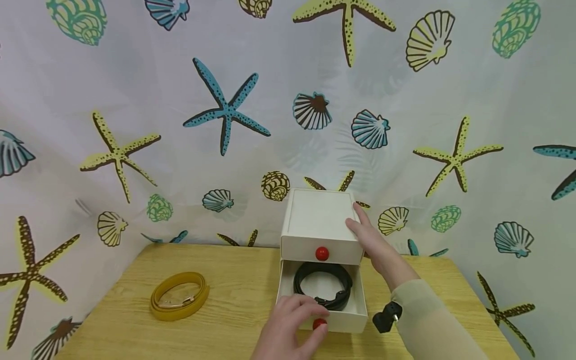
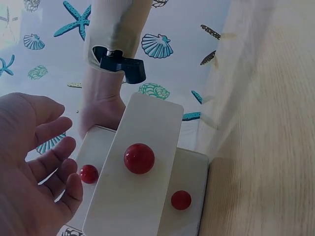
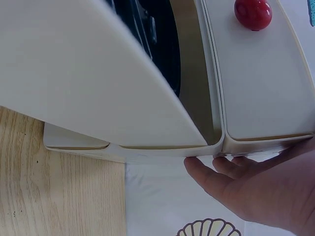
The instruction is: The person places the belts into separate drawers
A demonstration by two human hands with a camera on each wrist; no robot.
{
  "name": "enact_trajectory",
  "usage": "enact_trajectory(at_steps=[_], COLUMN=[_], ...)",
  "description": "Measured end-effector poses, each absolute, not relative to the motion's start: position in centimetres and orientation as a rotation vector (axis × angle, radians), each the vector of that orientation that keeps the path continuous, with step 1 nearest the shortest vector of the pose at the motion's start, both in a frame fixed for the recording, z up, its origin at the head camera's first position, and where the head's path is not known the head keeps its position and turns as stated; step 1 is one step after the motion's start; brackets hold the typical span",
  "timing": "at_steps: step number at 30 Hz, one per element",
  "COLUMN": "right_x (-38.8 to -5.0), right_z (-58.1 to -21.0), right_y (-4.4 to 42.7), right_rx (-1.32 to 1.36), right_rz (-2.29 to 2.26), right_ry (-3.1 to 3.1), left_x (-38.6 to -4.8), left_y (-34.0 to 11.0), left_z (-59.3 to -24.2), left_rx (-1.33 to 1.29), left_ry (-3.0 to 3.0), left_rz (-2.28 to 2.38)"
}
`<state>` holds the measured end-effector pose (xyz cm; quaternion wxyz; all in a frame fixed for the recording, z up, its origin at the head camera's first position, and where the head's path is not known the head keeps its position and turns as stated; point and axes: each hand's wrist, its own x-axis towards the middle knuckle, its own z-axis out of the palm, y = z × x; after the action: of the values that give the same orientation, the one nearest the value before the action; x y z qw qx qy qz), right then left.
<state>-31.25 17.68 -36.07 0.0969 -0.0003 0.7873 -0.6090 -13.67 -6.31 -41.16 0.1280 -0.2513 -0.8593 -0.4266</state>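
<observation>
Bottom centre: left hand (image 1: pixel 286 327), fingers apart, near the open drawer (image 1: pixel 344 324) containing a black belt (image 1: pixel 345 287). Right of centre: right hand (image 1: pixel 371 237), fingers extended, against white cabinet (image 1: pixel 321 215).

The person's right sleeve (image 1: pixel 438 332) is long and plain, a pale beige with a faint greenish cast, its cuff (image 1: pixel 415 296) loose around the wrist. At the cuff sits a small black device (image 1: pixel 382 319), blocky and angular, with a shiny metallic pin (image 1: pixel 396 317).
</observation>
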Motion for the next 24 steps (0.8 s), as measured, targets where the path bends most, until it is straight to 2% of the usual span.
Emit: enact_trajectory(at_steps=[7, 13, 24], right_x=[-31.2, -31.2, -31.2], right_z=[-36.0, -36.0, -36.0], right_y=[17.7, 17.7, 17.7], right_rx=[-0.001, -0.005, 0.002], right_rz=[-1.799, -1.808, -1.816], right_ry=[2.333, 2.325, 2.314], left_x=[-13.2, -13.3, -13.0], left_y=[-6.4, -6.2, -6.0], left_z=[-41.2, -42.3, -44.7], left_rx=[-0.685, -0.489, -0.311], left_ry=[-2.639, -2.767, -2.852], left_rz=[-1.497, -1.792, -1.808])
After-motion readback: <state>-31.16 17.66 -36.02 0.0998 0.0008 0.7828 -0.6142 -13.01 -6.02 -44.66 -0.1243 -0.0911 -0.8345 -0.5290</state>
